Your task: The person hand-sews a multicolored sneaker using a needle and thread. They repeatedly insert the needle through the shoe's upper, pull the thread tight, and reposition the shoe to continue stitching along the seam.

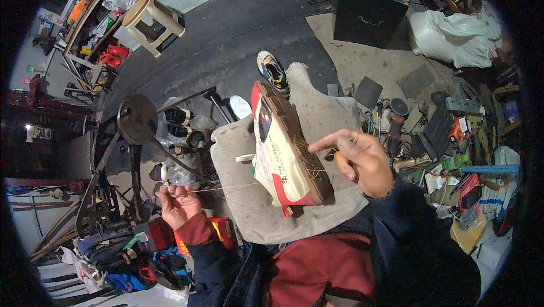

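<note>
Left hand (pixel 180 205) is curled, with thin thread (pixel 226 188) pinched between thumb and fingers. Right hand (pixel 362 162) is half-curled, index stretched out toward the sole, gap seen below it at the thumb. Strands are seen at its fingers; whether they are gripped cannot be told.

Shoe (pixel 280 157) is set between the two hands: just left of the right fingertips, well apart from the left hand and joined to that side by the taut thread line. It is laid tilted on its side on the pale lap cover (pixel 340 219), brown treaded sole (pixel 297 131) turned right toward the right hand. Toe is pointed at the far edge of the cover and carried past it; heel, with red trim and red pull tab (pixel 287 212), is kept short of the near edge.

Writing: dark capitals (pixel 276 157) are printed lengthwise on the cream side panel, smaller line alongside, dark emblem (pixel 285 180) at the heel end. Fainter script is seen nearer the laces, too small to be read.

Second shoe (pixel 273 71) is placed upright just beyond the cover's far edge. Metal stand with round top (pixel 137 119) is placed off its left edge
</note>
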`<state>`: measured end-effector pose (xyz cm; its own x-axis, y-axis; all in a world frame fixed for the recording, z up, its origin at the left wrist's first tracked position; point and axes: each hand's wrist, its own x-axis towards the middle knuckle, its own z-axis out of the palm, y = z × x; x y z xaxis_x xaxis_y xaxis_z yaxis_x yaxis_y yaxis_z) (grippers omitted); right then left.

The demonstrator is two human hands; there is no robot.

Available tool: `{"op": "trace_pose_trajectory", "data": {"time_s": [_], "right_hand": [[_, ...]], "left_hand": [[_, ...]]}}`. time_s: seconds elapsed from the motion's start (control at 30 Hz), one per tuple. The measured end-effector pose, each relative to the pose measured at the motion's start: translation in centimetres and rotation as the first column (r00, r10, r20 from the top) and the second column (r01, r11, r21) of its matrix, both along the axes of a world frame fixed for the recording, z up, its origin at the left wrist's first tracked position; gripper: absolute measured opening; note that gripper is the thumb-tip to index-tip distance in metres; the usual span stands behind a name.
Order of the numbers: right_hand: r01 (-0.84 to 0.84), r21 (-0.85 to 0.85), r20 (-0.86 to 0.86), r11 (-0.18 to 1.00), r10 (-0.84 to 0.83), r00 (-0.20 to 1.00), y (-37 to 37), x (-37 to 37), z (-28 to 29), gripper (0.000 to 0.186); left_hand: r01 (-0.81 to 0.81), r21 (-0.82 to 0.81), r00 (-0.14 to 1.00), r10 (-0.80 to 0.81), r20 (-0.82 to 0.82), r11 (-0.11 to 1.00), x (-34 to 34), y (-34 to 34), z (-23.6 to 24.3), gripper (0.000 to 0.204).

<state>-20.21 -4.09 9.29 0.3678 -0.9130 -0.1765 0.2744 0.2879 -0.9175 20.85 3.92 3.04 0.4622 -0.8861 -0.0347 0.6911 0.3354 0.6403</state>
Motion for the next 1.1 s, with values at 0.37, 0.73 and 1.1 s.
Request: {"op": "trace_pose_trajectory", "data": {"time_s": [0.37, 0.73, 1.1], "right_hand": [[-0.130, -0.437, -0.517, 0.890, -0.130, 0.846, 3.2, 2.8, -3.0, 0.046], [-0.162, -0.511, -0.467, 0.844, -0.114, 0.877, 3.0, 3.5, -5.6, 0.040], [-0.188, -0.497, -0.470, 0.847, -0.081, 0.879, 2.9, 2.8, -5.4, 0.037]], "left_hand": [[-0.031, 0.251, 0.999, 0.023, 0.033, 0.967, -1.0, -3.1, -1.1, 0.028], [-0.257, 0.588, 0.959, 0.129, 0.252, 0.767, 6.6, -3.0, -6.9, 0.030], [-0.015, 0.577, 0.994, -0.051, 0.098, 0.817, 6.8, 1.0, -7.8, 0.030]]}}
